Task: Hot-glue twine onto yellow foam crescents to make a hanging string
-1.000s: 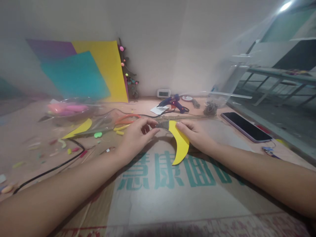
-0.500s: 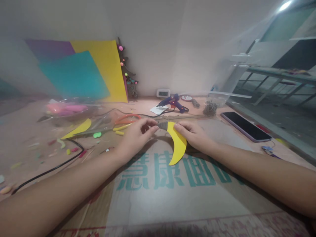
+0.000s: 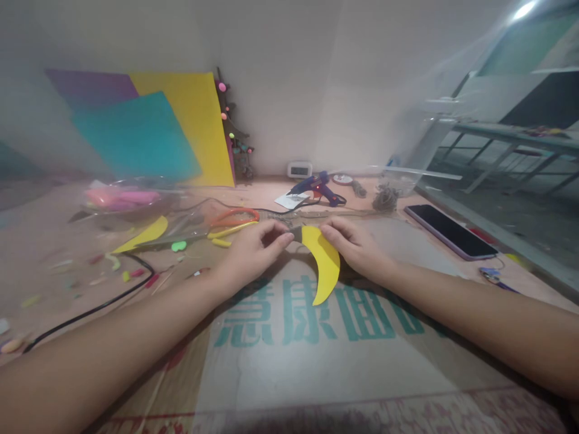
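A flat yellow crescent-shaped piece [image 3: 326,265] hangs between my hands, its pointed tip down. Its upper left end is covered by a dark grey band [image 3: 297,233], which looks like wound string, though I cannot tell for certain. The thumb and fingers of my left hand [image 3: 265,244] are closed on that grey end and hide part of it. My right hand [image 3: 350,241] pinches the crescent's upper right edge between thumb and fingers. Behind my left hand lie scissors with orange handles [image 3: 235,215]. A second yellow crescent [image 3: 145,235] rests farther left, by the blades.
A blue glue gun [image 3: 319,188] with a lit red light stands at the back, near a small white clock [image 3: 300,170] and grey string [image 3: 384,198]. At right lies a phone [image 3: 450,232]. Black cable [image 3: 94,306] and foam scraps [image 3: 178,246] cover the left side.
The crescent has shifted slightly left and turned a little. Less of the grey end shows beside my left fingers. My right fingers stay at the crescent's upper edge.
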The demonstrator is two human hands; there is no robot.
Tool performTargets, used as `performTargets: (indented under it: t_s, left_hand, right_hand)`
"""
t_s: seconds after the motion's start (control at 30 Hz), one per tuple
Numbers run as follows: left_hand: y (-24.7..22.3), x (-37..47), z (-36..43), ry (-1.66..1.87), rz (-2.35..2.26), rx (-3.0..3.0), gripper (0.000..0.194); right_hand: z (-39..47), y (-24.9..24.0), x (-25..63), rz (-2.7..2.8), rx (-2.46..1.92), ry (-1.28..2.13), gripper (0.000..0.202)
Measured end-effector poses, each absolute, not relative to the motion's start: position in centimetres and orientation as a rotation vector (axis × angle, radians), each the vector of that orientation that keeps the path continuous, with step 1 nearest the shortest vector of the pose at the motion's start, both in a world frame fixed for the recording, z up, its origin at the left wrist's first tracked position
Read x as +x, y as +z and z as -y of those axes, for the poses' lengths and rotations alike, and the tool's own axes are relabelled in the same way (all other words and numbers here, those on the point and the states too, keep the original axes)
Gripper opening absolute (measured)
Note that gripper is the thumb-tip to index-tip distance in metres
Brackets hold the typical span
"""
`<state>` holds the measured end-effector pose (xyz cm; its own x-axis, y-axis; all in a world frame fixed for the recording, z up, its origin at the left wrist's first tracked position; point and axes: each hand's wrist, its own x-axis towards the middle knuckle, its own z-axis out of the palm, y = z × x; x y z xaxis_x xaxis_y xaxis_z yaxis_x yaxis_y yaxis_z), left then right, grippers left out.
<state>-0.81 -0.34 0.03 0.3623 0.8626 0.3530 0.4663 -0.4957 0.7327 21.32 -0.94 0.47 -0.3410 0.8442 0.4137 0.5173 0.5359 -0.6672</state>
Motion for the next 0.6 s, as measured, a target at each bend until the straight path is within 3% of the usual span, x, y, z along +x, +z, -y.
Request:
performTargets:
  t_s: [0.1,0.47,0.6]
  left_hand:
    - [0.0,-0.8,0.25,1.024,-1.138,2.072,0.023]
    - [-0.6,-0.96,0.51,1.284,-1.074,1.862,0.029]
    - [-0.81,-1.01,0.12,1.217,-1.035,1.819,0.031]
  right_hand:
    - [0.9,0.31,21.35,1.906,-1.035,0.524,0.02]
    - [1.65,0.45,21.11,2.035,-1.115,0.524,0.022]
    - [1.53,0.38,21.34,1.902,-1.002,0.463,0.013]
